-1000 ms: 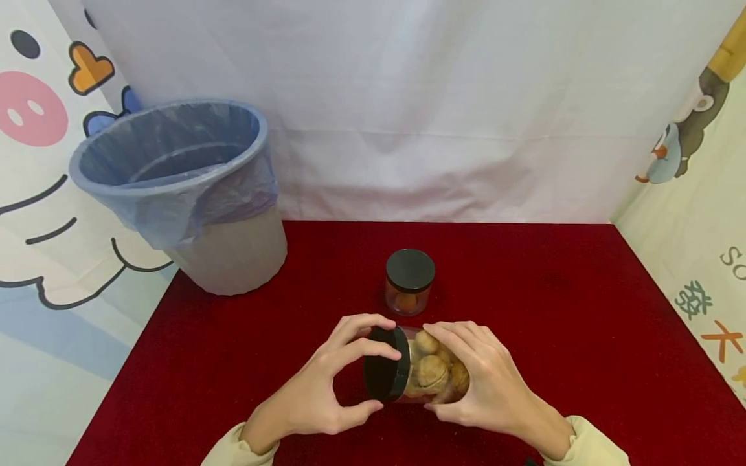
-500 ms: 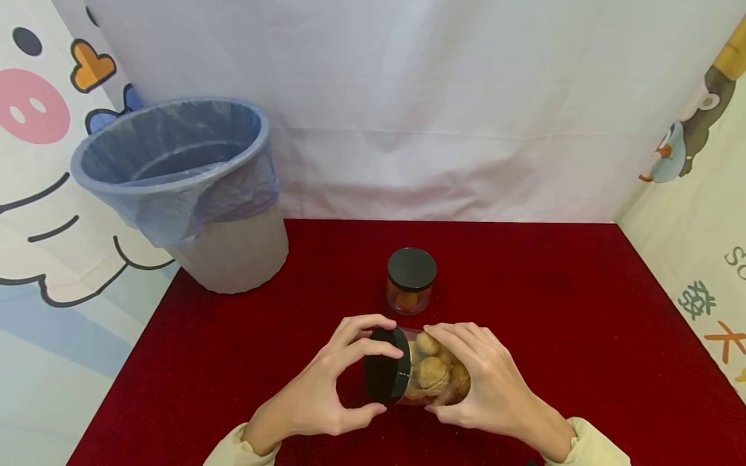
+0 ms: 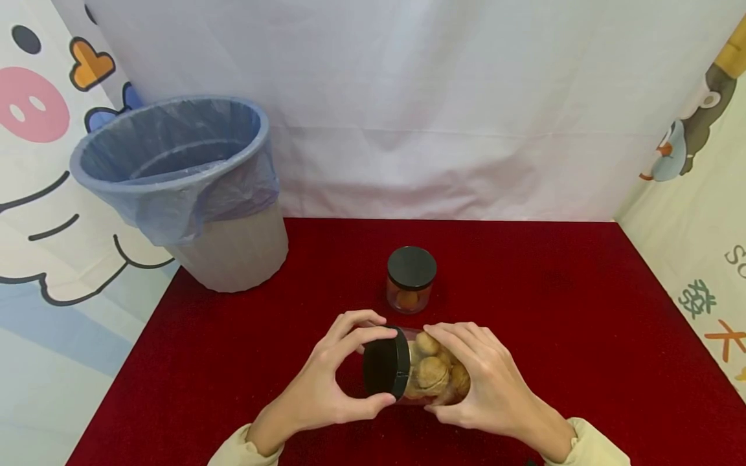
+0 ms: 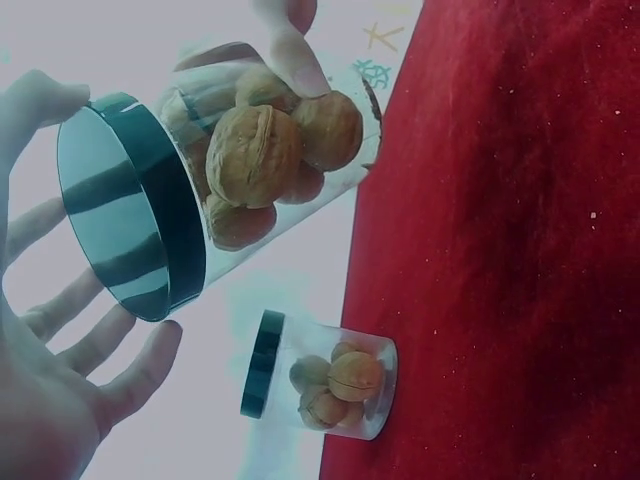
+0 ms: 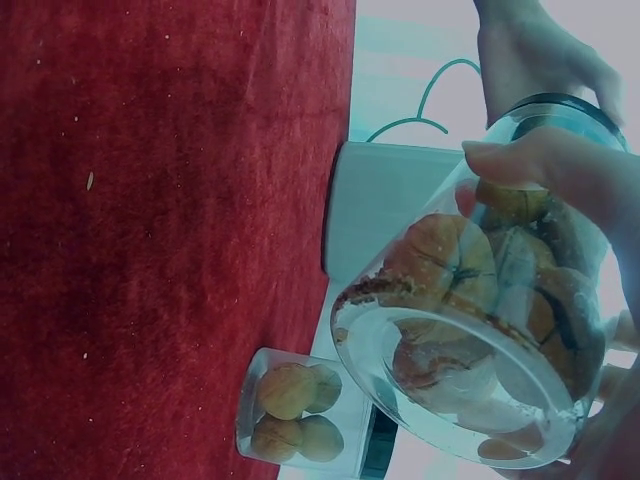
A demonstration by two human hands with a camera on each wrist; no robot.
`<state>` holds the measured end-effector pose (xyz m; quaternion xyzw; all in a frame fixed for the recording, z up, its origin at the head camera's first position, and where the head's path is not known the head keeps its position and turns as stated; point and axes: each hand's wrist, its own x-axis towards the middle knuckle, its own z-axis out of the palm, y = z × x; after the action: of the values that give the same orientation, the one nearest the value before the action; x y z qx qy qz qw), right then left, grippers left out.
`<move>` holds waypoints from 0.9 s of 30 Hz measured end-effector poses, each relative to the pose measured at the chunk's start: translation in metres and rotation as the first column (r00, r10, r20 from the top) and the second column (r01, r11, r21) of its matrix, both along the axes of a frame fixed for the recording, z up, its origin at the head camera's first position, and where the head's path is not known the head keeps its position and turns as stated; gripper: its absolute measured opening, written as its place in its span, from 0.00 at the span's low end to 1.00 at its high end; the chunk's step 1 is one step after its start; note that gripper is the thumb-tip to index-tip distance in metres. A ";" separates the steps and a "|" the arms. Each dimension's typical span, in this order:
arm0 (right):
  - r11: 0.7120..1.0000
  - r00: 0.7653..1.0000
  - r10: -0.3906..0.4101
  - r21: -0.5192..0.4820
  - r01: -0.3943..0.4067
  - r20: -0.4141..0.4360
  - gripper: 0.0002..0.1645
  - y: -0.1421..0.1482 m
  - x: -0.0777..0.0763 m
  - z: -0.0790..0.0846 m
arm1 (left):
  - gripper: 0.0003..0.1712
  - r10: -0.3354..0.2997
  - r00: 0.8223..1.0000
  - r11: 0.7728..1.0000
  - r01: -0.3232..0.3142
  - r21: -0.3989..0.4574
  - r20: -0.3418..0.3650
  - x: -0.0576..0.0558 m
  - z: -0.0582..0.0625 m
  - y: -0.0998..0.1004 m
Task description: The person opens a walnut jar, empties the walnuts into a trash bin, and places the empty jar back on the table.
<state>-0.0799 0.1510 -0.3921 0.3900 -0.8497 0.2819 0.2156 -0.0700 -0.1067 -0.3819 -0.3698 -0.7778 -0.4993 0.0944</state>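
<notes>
A clear jar of walnuts (image 3: 432,374) is tilted onto its side, its black lid (image 3: 381,367) facing left. My right hand (image 3: 492,383) grips the jar's body near its base, with thumb and fingers on opposite sides. Around the lid's rim curl the fingers and thumb of my left hand (image 3: 335,378); the palm stays apart from the lid's top. In the left wrist view, the walnuts (image 4: 255,155) show through the jar wall. The jar's base (image 5: 450,380) faces the right wrist camera. Just beyond stands a smaller black-lidded jar (image 3: 410,279), upright, also holding walnuts.
A bin (image 3: 239,252) lined with a bluish plastic bag stands at the back left of the red-covered table (image 3: 524,278). A white cloth (image 3: 443,110) hangs behind the table, and printed cloths flank both sides.
My left hand has shifted its hold: the thumb moved right and up onto the lid's lower rim, and the fingers slid toward its upper edge. My right hand and the jar barely moved.
</notes>
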 end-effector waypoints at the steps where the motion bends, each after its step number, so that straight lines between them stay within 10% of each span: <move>1: 1.000 1.000 0.000 -0.003 0.000 -0.010 0.57 0.000 0.000 0.000 | 0.37 0.003 1.000 1.000 -0.003 0.005 -0.002 0.000 0.000 0.000; 16: 1.000 1.000 0.001 -0.003 -0.001 0.003 0.58 0.000 0.001 0.000 | 0.38 0.038 0.999 0.999 -0.037 -0.017 0.027 0.001 0.002 -0.001; 27: 1.000 1.000 0.003 0.002 -0.003 0.012 0.59 0.001 0.001 0.000 | 0.41 -0.132 0.990 0.991 0.131 -0.021 -0.058 0.002 0.011 -0.013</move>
<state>-0.0787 0.1517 -0.3920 0.3898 -0.8507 0.2837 0.2094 -0.0679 -0.1192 -0.3713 -0.4357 -0.7528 -0.4867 0.0811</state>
